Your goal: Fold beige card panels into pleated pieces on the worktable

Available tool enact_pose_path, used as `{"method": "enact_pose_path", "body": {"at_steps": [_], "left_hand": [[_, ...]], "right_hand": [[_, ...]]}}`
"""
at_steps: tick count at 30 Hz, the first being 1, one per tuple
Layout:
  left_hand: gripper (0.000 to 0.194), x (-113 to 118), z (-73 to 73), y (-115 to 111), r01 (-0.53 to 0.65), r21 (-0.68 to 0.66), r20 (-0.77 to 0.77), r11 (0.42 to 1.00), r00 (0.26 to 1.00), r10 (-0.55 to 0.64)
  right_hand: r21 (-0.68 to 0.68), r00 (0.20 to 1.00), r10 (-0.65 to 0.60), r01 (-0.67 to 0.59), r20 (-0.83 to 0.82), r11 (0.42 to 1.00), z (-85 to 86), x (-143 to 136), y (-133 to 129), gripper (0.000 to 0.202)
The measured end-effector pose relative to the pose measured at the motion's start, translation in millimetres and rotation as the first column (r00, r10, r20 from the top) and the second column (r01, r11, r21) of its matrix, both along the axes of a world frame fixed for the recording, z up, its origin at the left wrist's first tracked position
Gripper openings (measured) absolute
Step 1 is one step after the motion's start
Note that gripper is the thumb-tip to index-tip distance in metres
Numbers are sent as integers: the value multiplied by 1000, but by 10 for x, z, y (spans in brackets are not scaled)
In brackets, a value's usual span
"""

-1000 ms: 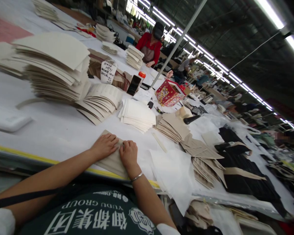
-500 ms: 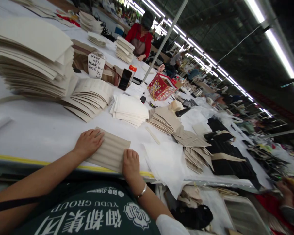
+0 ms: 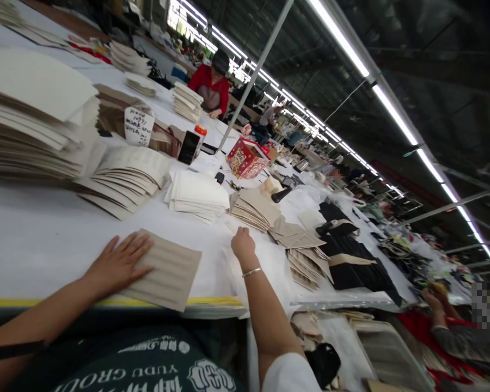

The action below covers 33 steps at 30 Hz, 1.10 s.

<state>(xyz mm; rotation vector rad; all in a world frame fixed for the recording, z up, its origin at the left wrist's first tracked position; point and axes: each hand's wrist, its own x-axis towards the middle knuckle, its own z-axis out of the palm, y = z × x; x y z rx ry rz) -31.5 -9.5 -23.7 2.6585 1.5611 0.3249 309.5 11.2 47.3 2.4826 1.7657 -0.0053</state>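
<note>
A beige striped panel [image 3: 169, 269] lies at the table's front edge, one corner reaching over the yellow strip. My left hand [image 3: 118, 265] rests flat on its left part with fingers spread. To the right of the panel, my right hand [image 3: 243, 243] is closed at the end of a thin pale strip [image 3: 231, 226], most of which is hidden by the hand. Beneath that wrist spreads a white sheet [image 3: 269, 269]. Behind the hands are a stack of white pieces [image 3: 198, 193] and a stack of tan pieces [image 3: 253, 207].
Tall piles of cream panels [image 3: 32, 109] fill the left side. Farther back stand a phone [image 3: 188, 147], a red box [image 3: 247, 158] and a metal pole [image 3: 255, 76]. Black fabric [image 3: 355, 267] lies right. A person in red [image 3: 212, 87] works across the table.
My right hand has left the panel's right edge and moved up and right to the thin strip. My left hand has flattened with fingers spread. The view has shifted.
</note>
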Motion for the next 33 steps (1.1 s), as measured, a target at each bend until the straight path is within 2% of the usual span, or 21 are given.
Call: {"method": "enact_pose_path", "body": {"at_steps": [3, 6, 8, 10, 12, 14, 15, 16, 18, 19, 20, 21, 22, 24, 27, 30, 33], "left_hand": [[53, 57, 49, -63, -72, -34, -13, 997, 997, 72], [50, 129, 99, -100, -143, -58, -40, 988, 989, 141], [49, 153, 112, -110, -175, -65, -42, 982, 984, 172], [48, 153, 105, -112, -183, -59, -20, 981, 983, 182], [48, 137, 80, -106, -181, -50, 13, 982, 983, 182], [48, 117, 46, -92, -174, -47, 48, 984, 983, 176], [48, 109, 30, -84, -170, -48, 65, 984, 983, 173], [48, 102, 16, -77, -165, -48, 82, 985, 982, 169], [47, 96, -3, -68, -154, -45, 109, 987, 981, 158], [47, 96, -7, -66, -151, -41, 117, 988, 981, 155], [47, 98, -9, -65, -151, -35, 120, 988, 981, 154], [48, 100, -10, -65, -153, -28, 117, 988, 981, 155], [48, 104, -10, -66, -156, -21, 113, 988, 981, 157], [48, 110, -13, -68, -160, -10, 109, 987, 981, 160], [48, 117, -23, -68, -155, 5, 104, 988, 983, 154], [48, 123, -24, -65, -158, 7, 102, 987, 982, 156], [48, 131, 8, -70, -177, -15, 81, 984, 981, 178]], "right_hand": [[-160, 999, -22, 27, 34, 987, -108, 120, 266, 31], [-176, 998, 46, -39, 37, 984, -207, 127, 348, 29], [-170, 996, 66, -56, 54, 984, -174, 135, 363, 30], [-80, 997, 57, -52, 60, 995, -57, 157, 364, 29], [127, 999, 44, -45, 12, 991, 103, 166, 335, 28], [353, 981, 101, -38, -163, 935, 239, 121, 259, 26], [427, 940, 166, -25, -298, 904, 279, 67, 204, 24], [471, 861, 245, -7, -446, 882, 295, -9, 140, 22], [483, 621, 374, 8, -689, 876, 249, -219, 7, 15], [470, 509, 402, 6, -761, 882, 194, -339, -53, 10], [453, 432, 409, -1, -804, 892, 124, -458, -103, 6], [434, 396, 400, -2, -827, 901, 45, -566, -139, 7], [419, 392, 383, 6, -836, 908, -35, -658, -160, 14], [413, 433, 354, 47, -829, 910, -181, -775, -155, 26], [462, 476, 381, 60, -793, 885, -315, -809, -70, 29], [476, 465, 432, -25, -773, 879, -334, -797, -2, 30], [425, 466, 397, -49, -790, 904, -298, -846, -91, 31]]}}
